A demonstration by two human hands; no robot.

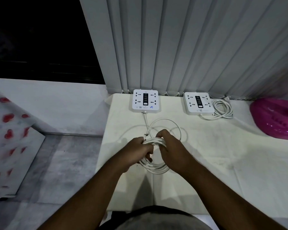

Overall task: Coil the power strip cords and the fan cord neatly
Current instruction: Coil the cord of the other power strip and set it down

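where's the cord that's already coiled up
In the head view, the coiled cord lies far right on the table, touching the right power strip.

You have two white power strips (146, 101) (199, 103) on the bench (239, 155) beyond your fingers (160, 135), two white cords, one coiled (223, 109) far right of them, one (154, 155) in both hands, and one pink inflatable (276, 118).
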